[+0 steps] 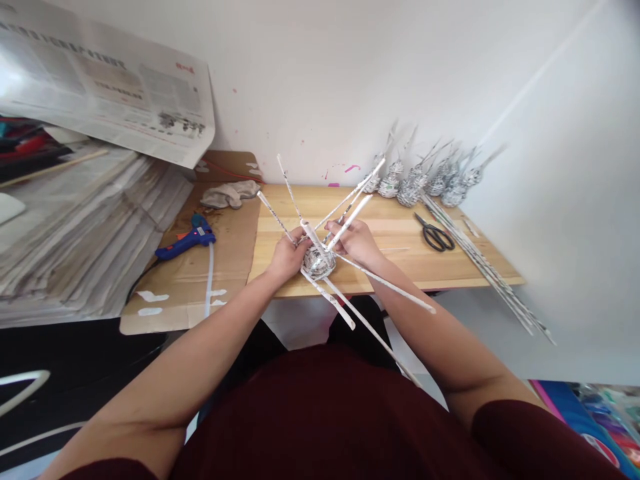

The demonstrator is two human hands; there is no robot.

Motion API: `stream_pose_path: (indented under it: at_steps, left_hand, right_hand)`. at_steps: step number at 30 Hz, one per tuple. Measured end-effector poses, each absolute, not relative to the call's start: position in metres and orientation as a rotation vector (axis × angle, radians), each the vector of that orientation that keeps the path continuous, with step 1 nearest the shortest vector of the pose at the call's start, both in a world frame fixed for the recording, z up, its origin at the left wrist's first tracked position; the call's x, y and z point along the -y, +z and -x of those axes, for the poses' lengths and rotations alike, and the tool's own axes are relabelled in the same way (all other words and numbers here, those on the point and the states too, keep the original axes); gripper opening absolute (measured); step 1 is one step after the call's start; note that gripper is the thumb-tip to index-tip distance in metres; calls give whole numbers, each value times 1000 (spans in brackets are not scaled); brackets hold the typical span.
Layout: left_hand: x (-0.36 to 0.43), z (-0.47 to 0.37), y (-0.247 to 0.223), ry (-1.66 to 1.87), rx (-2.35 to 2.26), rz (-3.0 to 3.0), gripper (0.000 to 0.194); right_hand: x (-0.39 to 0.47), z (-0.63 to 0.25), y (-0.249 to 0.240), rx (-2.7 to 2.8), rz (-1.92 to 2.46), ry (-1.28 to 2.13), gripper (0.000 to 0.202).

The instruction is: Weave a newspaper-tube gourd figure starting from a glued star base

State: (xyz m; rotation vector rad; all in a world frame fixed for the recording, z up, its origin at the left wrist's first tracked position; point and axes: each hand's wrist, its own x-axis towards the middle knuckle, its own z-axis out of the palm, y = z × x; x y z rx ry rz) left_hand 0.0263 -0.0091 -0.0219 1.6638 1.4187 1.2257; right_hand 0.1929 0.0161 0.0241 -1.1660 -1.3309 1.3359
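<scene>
Maroon shirt point(310, 413); left hand point(289, 256), right hand point(354, 240) holding newspaper weaving point(318, 264) (spoked).

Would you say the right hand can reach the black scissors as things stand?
Probably yes: the black scissors lie nearby on the pale wooden tabletop, nothing tall between, though the right hand is busy at the round woven newspaper piece.

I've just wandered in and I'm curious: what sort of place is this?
Probably a small craft corner, perhaps at home: a blue glue gun, black-handled scissors and a row of woven paper shapes by the wall suggest handwork.
</scene>
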Motion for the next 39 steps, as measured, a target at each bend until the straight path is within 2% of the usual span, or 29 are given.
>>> stream_pose_path:
  at_steps: [6,9,15,17,21,24,27,34,36,39]
  left_hand:
    - [11,-26,-19,1241,-1416,-1663,14]
    - [11,-26,-20,1238,-1393,-1653,15]
    - [9,-25,-23,1228,-1338,-1636,23]
    - [9,-25,-24,1218,-1348,-1644,23]
    - [9,-25,-23,1215,-1366,-1656,20]
    - [10,-26,-21,1210,-1383,-1658,18]
    - [10,-26,-21,1201,-1408,-1672,17]
    - [8,-25,-22,1190,-1412,-1677,18]
    - [8,-25,-21,1177,-1434,-1672,19]
    - [9,-26,-21,1174,-1436,-1655,19]
  right_hand:
    - [-14,-199,23,1427,1072,1423,30]
    - [-14,-206,26,1687,999,1389,28]
    - [-15,-225,42,2328,947,760,26]
    - [-14,-225,47,2392,935,660,26]
    - [-10,-215,48,2211,1108,688,22]
    - [-10,-205,45,1976,1201,813,30]
    - [-13,-198,43,1854,1203,904,37]
    - [-23,-201,48,1792,1149,1058,35]
    - [-23,-205,51,1815,1208,995,34]
    - [-20,-213,58,1992,1261,644,27]
